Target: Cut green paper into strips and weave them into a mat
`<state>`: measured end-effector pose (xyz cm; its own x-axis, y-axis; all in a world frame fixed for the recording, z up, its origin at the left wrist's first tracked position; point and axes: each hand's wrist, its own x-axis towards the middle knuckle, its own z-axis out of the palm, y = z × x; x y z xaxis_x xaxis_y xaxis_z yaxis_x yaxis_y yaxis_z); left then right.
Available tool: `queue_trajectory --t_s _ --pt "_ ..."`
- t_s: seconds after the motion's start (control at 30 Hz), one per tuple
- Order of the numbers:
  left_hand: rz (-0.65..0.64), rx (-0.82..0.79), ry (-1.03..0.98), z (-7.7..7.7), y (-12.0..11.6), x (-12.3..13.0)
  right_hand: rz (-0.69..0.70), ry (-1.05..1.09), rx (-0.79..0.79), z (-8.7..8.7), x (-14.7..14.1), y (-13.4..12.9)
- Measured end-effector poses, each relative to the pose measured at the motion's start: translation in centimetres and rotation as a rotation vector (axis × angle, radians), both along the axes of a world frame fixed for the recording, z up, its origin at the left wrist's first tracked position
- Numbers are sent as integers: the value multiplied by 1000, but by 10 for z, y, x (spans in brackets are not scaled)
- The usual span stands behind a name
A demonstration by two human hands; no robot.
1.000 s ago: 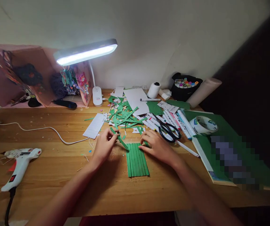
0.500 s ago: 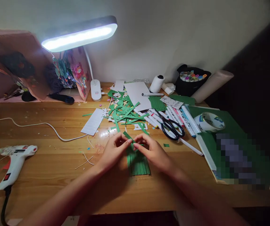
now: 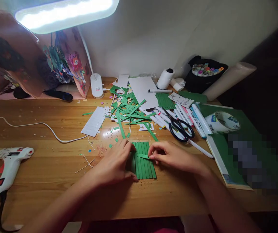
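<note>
"Green slatted panel [image 3: 143, 170], how many?"

"One between the hands, flat on the worktop [image 3: 56, 181], closer to the front edge than to the back. Slats too fine for a sure count. One more green panel [image 3: 165, 101] farther off, toward the back edge."

"And with the left hand [image 3: 116, 161]?"

"Spread along the near panel's left edge: fingers at the far left corner, thumb at the near left corner, well apart."

"With the right hand [image 3: 171, 155]?"

"Thumb and fingers pinched together on one short green strip [image 3: 143, 156], laid crosswise above the slats. Touching them or not, cannot tell."

"Round about?"

"One pair of scissors [image 3: 175, 122] among several markers [image 3: 197, 124], right of the panel. One tape roll [image 3: 213, 124] on one green board [image 3: 220, 145]. One glue gun [image 3: 11, 160] well to the left, cord trailing toward the front edge. One thread cone [image 3: 165, 79] and one lamp base [image 3: 96, 86] by the back edge. Green scraps [image 3: 131, 111] in a heap, too tangled to count."
</note>
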<state>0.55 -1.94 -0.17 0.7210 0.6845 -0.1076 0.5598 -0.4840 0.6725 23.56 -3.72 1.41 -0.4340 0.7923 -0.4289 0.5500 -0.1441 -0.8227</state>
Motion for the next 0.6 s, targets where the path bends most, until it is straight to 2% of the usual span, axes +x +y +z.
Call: queue_trajectory --t_s 0.17,0.37,0.5,0.6 --pt "15 -54 -35 0 7 -4 83 -47 42 -3 -1 1" --pt "114 -253 -83 2 14 -7 34 -113 303 -9 -12 2" --pt "173 -322 -148 4 19 -6 -8 -97 276 2 -1 5" --pt "206 -313 -154 6 21 -4 -76 -97 236 11 7 6"
